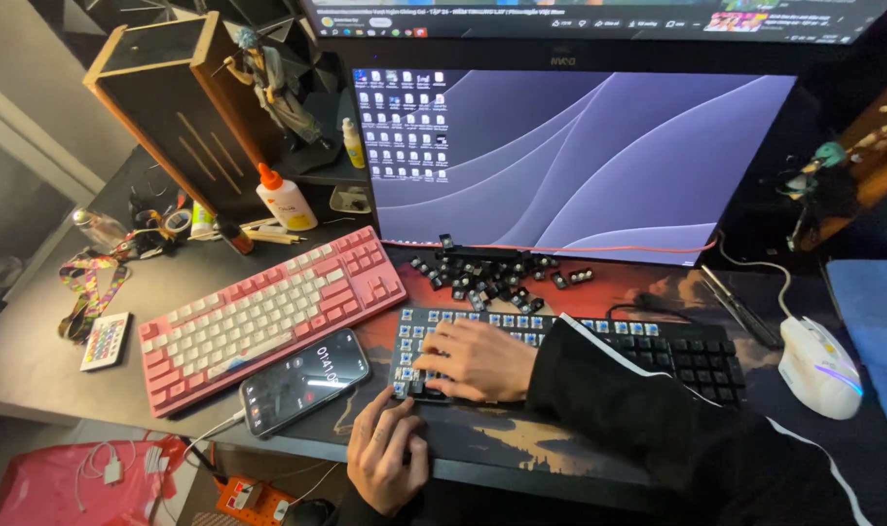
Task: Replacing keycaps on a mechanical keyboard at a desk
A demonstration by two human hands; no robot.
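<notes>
Left hand: nearest the camera, the left hand [387, 460] is set at the near left corner of the black mechanical keyboard with most keycaps stripped and blue switches bared [570, 353]; its fingers are curled, and whether anything small is pinched there cannot be told.
Right hand: the right hand [478, 358], in a black sleeve with a white stripe [638, 399], is laid flat over the left block of switches, fingers spread and bent, with nothing seen to be held.
Keyboard position: it is placed on the dark printed desk mat [648, 284] at the near middle of the surface, just in front of the wide monitor [580, 156].
Handling, as judged: the board is taken to be stiff and fairly heavy, best gripped by its two short ends; the bared switch stems are judged fragile under side load.
Loose keycaps: a heap of small black keycaps [492, 275] is gathered between board and monitor; they are judged light, smooth and easily scattered.
Left side: a black smartphone with a lit screen [305, 380] lies just beside the board, and a pink and white keyboard [268, 314] is angled beyond it.
Right side: a white mouse [819, 366] is set near the board's right end.
Edges: the surface's front edge runs close under the left hand.
Open room: little is left on the left; a strip of mat is free before the board's right half.
</notes>
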